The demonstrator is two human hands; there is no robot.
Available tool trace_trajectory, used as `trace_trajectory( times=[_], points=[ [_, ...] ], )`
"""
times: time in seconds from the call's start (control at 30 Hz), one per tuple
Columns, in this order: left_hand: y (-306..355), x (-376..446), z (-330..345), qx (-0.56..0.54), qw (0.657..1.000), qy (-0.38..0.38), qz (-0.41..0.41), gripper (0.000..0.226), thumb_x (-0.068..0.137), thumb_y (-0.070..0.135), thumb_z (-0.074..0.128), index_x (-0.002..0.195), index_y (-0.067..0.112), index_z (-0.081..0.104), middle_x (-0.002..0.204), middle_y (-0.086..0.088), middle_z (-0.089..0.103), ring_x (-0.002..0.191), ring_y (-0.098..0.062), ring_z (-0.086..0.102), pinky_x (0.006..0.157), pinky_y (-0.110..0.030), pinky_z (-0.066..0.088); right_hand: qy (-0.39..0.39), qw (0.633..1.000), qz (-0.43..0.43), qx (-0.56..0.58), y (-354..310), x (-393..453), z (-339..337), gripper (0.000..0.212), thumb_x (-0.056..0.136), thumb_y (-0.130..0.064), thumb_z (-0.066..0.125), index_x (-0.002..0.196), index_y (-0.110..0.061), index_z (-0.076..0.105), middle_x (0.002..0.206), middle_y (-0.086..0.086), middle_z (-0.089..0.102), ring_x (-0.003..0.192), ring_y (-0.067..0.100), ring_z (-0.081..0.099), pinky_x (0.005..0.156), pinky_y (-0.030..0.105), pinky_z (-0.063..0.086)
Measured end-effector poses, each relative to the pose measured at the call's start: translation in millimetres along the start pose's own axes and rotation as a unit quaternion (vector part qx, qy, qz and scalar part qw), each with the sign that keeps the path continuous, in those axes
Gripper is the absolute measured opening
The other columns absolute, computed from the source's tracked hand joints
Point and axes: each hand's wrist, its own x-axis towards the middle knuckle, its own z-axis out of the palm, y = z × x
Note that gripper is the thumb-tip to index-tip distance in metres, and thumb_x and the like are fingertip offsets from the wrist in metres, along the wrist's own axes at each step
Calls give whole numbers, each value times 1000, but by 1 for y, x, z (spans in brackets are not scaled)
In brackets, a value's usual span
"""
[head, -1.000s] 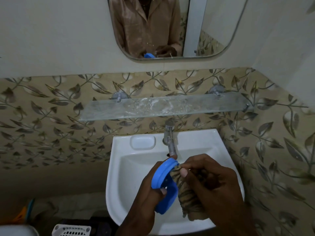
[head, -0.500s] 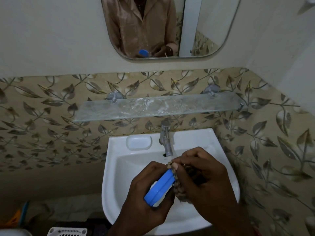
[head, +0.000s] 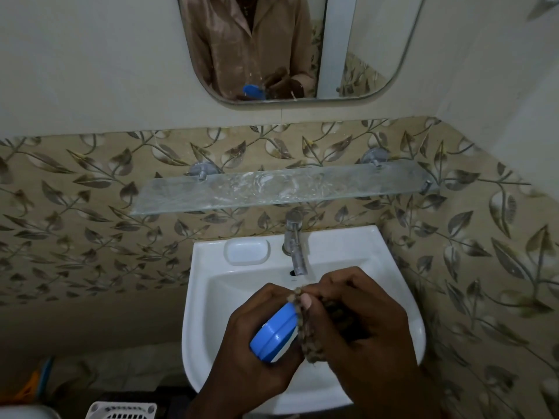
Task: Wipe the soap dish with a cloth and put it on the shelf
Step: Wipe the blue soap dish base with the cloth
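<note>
My left hand (head: 257, 343) grips a blue soap dish (head: 273, 335) on edge over the white sink (head: 402, 300). My right hand (head: 354, 322) holds a brown striped cloth (head: 308, 337) bunched against the dish's right side, thumb pressing near its upper rim. Most of the cloth is hidden under my fingers. The glass shelf (head: 211, 192) is mounted on the wall above the tap, with nothing standing on it and whitish smears across its middle.
A chrome tap (head: 295, 243) juts from the sink's back rim, just beyond my hands. A moulded soap recess (head: 246, 251) lies left of it. A mirror (head: 378, 55) hangs above the shelf. A white slotted basket (head: 121, 411) sits low at the left.
The dish has turned from nearly upright to a lower tilt in my left hand. My right hand gathered the hanging cloth tighter against the dish. The view shifted slightly.
</note>
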Motion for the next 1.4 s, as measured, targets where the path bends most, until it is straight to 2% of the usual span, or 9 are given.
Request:
trace_trajectory(
  times=[0.17, 0.37, 0.53, 0.67, 0.77, 0.93, 1.07, 1.27, 1.4],
  points=[
    [0, -2, 0, -30, 999, 13, -15, 28, 76, 17, 75, 100, 30, 69, 91, 8, 67, 81, -20, 69, 73, -31, 55, -11, 999, -37, -13, -12, -9, 9, 10, 79, -9, 77, 86, -15, 76, 88, -6, 67, 81, 2, 66, 77, 15, 52],
    [3, -5, -1, 17, 1000, 22, 0, 37, 76, 1, 79, 108, 17, 69, 98, 7, 68, 89, -19, 71, 76, -25, 56, 10, 999, 40, 35, 10, -1, -2, 10, 84, -23, 70, 90, -15, 75, 84, -6, 66, 77, 14, 70, 67, 33, 61],
    [6, -3, -5, 38, 999, 8, 11, 40, 77, 9, 76, 106, 34, 66, 99, 16, 66, 89, -10, 70, 76, -20, 55, 14, 991, 42, 123, -2, -3, -1, 10, 80, -19, 73, 87, -11, 74, 81, -3, 69, 76, 20, 72, 67, 36, 61],
    [6, -6, -6, -5, 1000, 7, -6, 29, 76, 13, 73, 103, 23, 69, 95, 13, 67, 87, -15, 70, 77, -22, 54, -16, 996, 8, 83, -14, -7, 6, 10, 75, -21, 75, 84, -15, 76, 81, -8, 68, 77, 10, 69, 74, 20, 55],
    [6, -8, -8, 22, 1000, 12, -1, 31, 77, 8, 80, 104, 21, 69, 96, 13, 68, 88, -14, 71, 77, -21, 55, -2, 992, 62, 113, -6, -3, 1, 12, 78, -25, 73, 85, -16, 76, 80, -6, 70, 77, 16, 71, 70, 25, 59],
    [16, -3, -12, 76, 997, 20, 10, 51, 75, 20, 77, 112, 51, 60, 102, 29, 66, 93, 3, 69, 78, -8, 52, -15, 988, 78, 130, -1, -2, -4, 15, 81, -26, 71, 88, -13, 75, 81, -3, 70, 75, 20, 73, 66, 30, 61],
    [14, -3, -18, 64, 997, -29, -33, 55, 72, 1, 82, 97, 46, 64, 89, 20, 66, 81, -6, 69, 70, -15, 53, -40, 988, 44, 143, -6, 3, -12, 11, 83, -18, 73, 88, -8, 74, 83, 0, 68, 77, 22, 71, 65, 28, 59],
    [20, -8, -22, 25, 996, -57, -69, 43, 67, 14, 87, 99, 38, 70, 95, 11, 72, 86, -5, 71, 77, -30, 60, -102, 988, 21, 118, -10, 13, -16, 7, 82, -9, 77, 88, -11, 75, 86, -1, 66, 83, 24, 69, 70, 34, 58],
    [43, 0, -21, 18, 997, 28, -63, 33, 69, 65, 74, 98, 75, 61, 95, 51, 64, 90, 27, 61, 73, 6, 44, -87, 987, 87, 105, 5, 4, -15, 7, 83, -16, 76, 87, -14, 71, 83, 0, 69, 75, 23, 71, 66, 35, 60]
  ],
)
